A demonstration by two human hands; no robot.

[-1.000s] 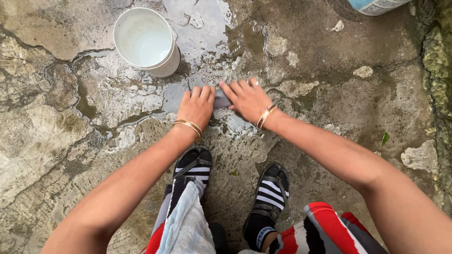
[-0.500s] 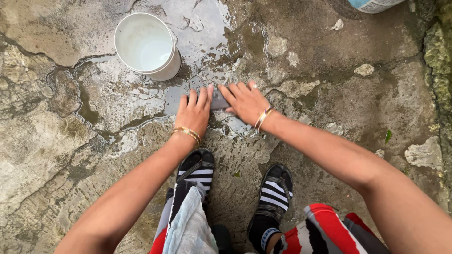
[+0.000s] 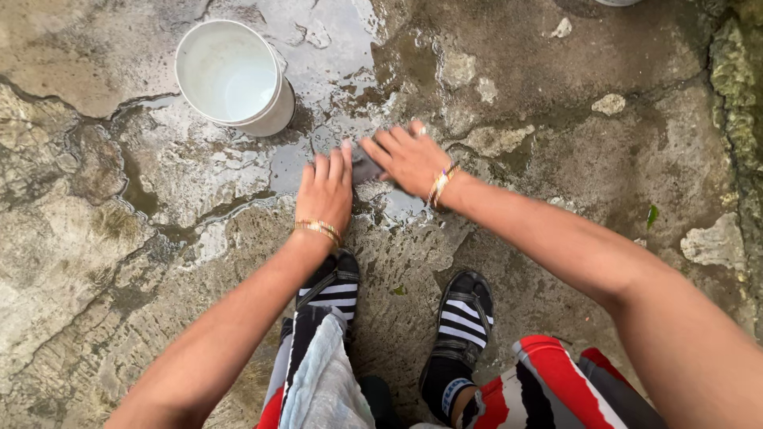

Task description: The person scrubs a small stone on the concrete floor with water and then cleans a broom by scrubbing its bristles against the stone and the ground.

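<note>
A small flat grey object (image 3: 365, 169) lies on the wet, cracked concrete ground (image 3: 199, 171). It is pressed between my two hands, and most of it is hidden under the fingers. My left hand (image 3: 326, 191) lies flat with its fingertips on the object's left end. My right hand (image 3: 405, 159) covers the right end and looks slightly blurred. Both wrists wear thin gold bangles. What the grey object is made of cannot be told.
A white bucket (image 3: 274, 111) holding water stands just beyond my left hand, beside a puddle (image 3: 334, 48). My feet in black-and-white striped sandals (image 3: 332, 287) are below the hands. A pale cloth (image 3: 322, 381) hangs over my knee. A mossy raised edge (image 3: 739, 87) runs along the right.
Both hands have slid the grey object a little farther from me, towards the bucket. The right hand is now blurred with motion.
</note>
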